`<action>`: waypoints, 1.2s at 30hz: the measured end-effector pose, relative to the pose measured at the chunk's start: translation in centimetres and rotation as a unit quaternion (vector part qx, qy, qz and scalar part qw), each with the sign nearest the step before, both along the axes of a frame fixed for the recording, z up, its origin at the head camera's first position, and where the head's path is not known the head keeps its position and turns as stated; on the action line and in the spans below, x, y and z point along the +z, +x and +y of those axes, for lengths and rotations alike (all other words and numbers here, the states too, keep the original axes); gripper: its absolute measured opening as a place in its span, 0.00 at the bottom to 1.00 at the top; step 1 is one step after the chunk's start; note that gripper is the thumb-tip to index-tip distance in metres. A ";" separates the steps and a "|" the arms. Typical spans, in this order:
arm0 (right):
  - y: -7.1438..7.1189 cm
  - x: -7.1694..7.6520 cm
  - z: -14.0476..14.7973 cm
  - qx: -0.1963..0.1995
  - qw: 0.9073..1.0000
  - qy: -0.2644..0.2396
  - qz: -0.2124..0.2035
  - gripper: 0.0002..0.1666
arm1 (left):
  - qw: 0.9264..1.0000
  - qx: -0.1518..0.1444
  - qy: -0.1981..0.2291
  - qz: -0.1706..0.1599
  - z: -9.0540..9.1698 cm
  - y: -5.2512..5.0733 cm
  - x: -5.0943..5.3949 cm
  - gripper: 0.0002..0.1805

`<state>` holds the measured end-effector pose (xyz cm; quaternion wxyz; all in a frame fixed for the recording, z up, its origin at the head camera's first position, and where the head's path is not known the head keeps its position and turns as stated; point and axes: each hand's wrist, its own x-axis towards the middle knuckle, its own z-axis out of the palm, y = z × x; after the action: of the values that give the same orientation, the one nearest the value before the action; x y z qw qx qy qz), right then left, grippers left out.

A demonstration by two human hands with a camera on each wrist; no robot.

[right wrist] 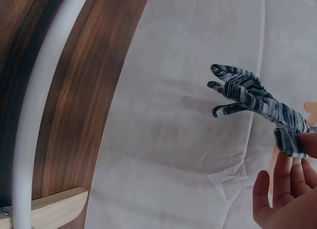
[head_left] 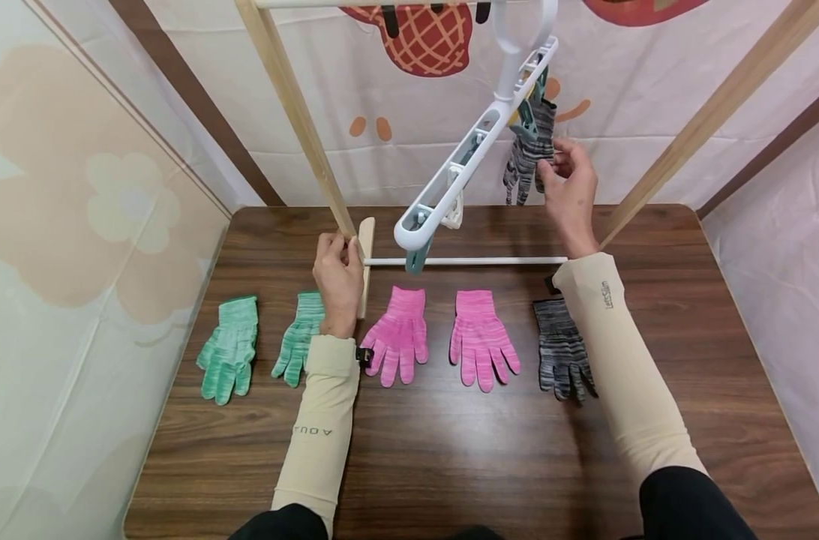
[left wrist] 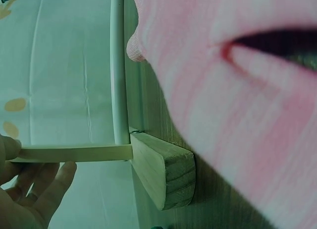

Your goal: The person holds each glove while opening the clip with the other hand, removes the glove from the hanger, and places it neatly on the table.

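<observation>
My right hand (head_left: 571, 191) pinches a black-and-grey knit glove (head_left: 539, 139) that hangs from a green clip (head_left: 527, 120) on a white clip hanger (head_left: 473, 146). In the right wrist view, this glove (right wrist: 267, 107) has its fingers dangling free, and my thumb and fingers hold a small part of it. My left hand (head_left: 338, 277) grips the left wooden post (head_left: 308, 142) of the rack near its foot. From the left wrist view, the thumb and fingers lie on opposite sides of that post (left wrist: 79, 153).
On the table (head_left: 450, 465) lie two green gloves (head_left: 230, 349), two pink gloves (head_left: 397, 337) and a second black-and-grey glove (head_left: 561, 349), partly behind my right forearm. A white bar (head_left: 463, 262) joins the rack's lower ends. The right post (head_left: 720, 112) slants up beside my right hand.
</observation>
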<state>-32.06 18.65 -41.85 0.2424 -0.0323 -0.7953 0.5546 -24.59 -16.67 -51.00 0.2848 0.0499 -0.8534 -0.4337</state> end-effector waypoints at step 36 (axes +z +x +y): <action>5.1 -1.1 1.3 -0.039 0.995 -0.084 0.041 0.13 | 1.000 -0.005 0.007 0.001 0.0 0.0 -0.3 0.18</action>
<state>-26.99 19.97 -42.98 0.2924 -0.0612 -0.7336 0.6104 -24.58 -16.71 -51.26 0.2829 0.0475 -0.8504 -0.4411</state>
